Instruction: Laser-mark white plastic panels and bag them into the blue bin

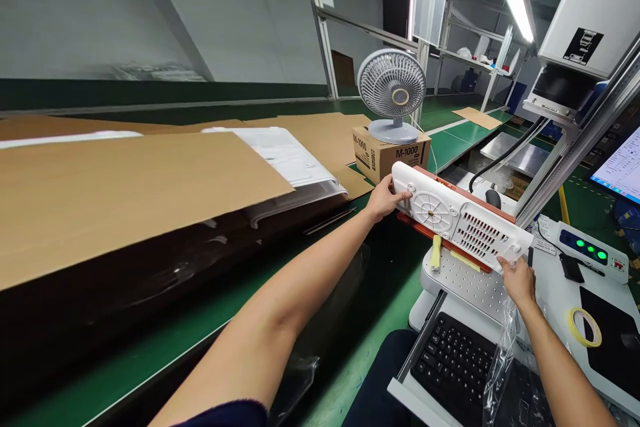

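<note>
Bare forearms (295, 293) lead to the left hand (386, 200) and right hand (519, 280), fingers (401, 197) closed on opposite ends of a white vented plastic panel (453, 219) over an orange-red fixture (477, 201), where loose clear film (507, 333) might snag, skewing it.

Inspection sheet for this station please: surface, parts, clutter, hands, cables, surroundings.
Surface: white plate with small holes, partly hidden.
Parts: white vented panel, slanted in view; red holder shows along its long edges.
Clutter: tape roll at right; clear plastic by the keyboard.
Hands: left hand grips the panel's left end, right hand its right end.
Cables: black cable behind the panel.
Surroundings: fan on a carton; cardboard sheets at left; monitor at right.
</note>
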Tool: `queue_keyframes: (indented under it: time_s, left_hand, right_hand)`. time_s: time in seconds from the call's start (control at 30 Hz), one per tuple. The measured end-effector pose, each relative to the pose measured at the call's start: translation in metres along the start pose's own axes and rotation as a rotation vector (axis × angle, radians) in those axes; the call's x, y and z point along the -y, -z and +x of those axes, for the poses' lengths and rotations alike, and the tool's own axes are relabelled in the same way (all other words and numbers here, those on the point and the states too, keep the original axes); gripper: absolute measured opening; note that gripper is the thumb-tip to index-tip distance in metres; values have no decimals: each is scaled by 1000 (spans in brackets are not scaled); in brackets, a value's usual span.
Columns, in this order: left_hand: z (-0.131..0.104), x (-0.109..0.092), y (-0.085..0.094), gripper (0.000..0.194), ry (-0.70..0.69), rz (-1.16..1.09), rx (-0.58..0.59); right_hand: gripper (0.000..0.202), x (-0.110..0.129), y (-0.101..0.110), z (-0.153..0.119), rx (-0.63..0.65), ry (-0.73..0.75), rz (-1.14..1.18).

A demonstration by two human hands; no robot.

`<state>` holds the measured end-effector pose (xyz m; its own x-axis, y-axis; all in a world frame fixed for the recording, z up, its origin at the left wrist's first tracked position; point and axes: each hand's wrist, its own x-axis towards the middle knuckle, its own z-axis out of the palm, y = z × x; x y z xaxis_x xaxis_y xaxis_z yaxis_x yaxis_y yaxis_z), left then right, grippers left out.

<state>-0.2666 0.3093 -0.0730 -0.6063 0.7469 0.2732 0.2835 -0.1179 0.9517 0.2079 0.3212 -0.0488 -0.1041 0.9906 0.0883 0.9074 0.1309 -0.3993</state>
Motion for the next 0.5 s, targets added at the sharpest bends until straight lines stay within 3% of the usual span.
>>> queue_keyframes:
  time_s: [0.23,0.5]
  left_hand:
    - [9,8,2,86,-2,150,7]
    - [4,16,1,88,40,325,-5]
  right_hand:
    - [46,-3,0,14,-2,-29,24]
    - [46,-7,-12,11,-34,-45,12]
